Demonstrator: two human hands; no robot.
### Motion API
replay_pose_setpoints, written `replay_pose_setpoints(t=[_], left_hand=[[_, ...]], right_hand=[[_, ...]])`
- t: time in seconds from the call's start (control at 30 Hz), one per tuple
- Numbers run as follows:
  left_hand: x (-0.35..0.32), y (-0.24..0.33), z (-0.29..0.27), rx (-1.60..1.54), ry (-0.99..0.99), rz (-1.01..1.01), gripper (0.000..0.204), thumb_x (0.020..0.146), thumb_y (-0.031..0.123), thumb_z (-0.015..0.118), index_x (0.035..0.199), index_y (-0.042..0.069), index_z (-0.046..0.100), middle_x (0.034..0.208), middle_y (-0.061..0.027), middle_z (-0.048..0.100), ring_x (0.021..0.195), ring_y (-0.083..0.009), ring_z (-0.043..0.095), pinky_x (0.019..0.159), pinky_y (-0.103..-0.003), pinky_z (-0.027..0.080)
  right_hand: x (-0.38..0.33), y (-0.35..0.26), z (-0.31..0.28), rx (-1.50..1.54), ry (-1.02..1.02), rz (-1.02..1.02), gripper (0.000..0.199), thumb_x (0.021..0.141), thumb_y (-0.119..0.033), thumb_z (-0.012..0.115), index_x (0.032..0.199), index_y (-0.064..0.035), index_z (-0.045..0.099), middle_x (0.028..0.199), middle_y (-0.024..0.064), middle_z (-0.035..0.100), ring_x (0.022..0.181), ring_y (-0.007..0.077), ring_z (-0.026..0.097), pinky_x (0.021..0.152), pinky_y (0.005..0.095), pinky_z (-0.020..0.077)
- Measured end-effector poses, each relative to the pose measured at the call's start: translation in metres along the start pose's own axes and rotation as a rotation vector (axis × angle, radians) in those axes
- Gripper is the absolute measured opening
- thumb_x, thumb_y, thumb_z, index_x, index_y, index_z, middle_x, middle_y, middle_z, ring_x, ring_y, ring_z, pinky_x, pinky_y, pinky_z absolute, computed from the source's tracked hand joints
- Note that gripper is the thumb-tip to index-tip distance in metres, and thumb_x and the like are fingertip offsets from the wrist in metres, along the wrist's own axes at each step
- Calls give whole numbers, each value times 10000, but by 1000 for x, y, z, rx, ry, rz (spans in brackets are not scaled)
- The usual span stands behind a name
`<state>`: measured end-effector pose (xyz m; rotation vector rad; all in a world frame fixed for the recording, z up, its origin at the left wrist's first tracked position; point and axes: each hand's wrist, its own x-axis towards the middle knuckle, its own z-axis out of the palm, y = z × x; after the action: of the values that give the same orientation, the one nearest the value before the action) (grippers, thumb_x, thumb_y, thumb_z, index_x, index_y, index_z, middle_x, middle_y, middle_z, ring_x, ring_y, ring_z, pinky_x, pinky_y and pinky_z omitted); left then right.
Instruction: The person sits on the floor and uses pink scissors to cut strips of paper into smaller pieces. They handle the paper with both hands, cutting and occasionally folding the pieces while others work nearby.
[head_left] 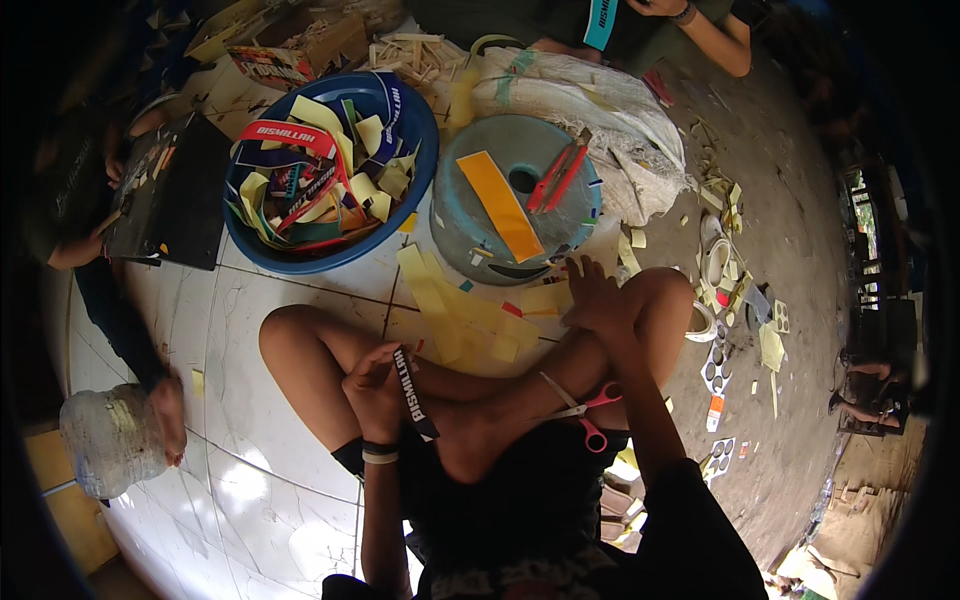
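My left hand (372,402) is closed on a black sticker strip (411,392) with white lettering, held upright above my crossed legs. My right hand (596,297) is beside my right knee with its fingers spread and nothing visible in them. Scissors (592,412) with pinkish-red handles lie partly opened on my lap. Just beyond my right hand stands a round grey-green upturned tub (455,215). On top of it rest an orange strip (500,205) and a red-handled cutting tool (561,172).
A blue basin (248,240) full of strips and backing paper stands left of the tub. Yellow paper scraps (440,305) cover tiles before me. A white sack (570,85) lies behind. Another person's hand holds a teal strip (600,22); someone at left has a black board (180,205).
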<state>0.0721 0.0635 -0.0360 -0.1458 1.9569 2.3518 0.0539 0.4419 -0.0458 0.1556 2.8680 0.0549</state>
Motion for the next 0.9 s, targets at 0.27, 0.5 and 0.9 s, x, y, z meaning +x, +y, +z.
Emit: replay_pose_setpoints(t=[0.27,0.5,0.9], left_hand=[[3,1,0,-78,29,20,288,930,-155,656,1198,-55,700,1068,-151,769,960,-197,752,851,-306,632],[2,3,-2,-74,-1,-20,307,943,-119,670,1240,-45,686,1106,-141,767,1000,-191,749,872,-307,627],[1,6,2,108,-14,-19,303,1058,85,501,1269,-49,672,1157,-136,748,1069,-217,730,946,-321,588]], right_hand=[[11,-16,7,244,-91,-101,410,642,-123,905,1001,-73,714,1077,119,700,1078,333,667,866,459,558],[-11,-18,-30,838,-15,-194,296,735,-142,880,990,-46,765,998,123,743,987,321,718,849,413,566],[-45,-72,-49,763,25,-218,715,811,-230,863,1455,-117,575,1411,114,597,1310,293,584,1053,490,500]])
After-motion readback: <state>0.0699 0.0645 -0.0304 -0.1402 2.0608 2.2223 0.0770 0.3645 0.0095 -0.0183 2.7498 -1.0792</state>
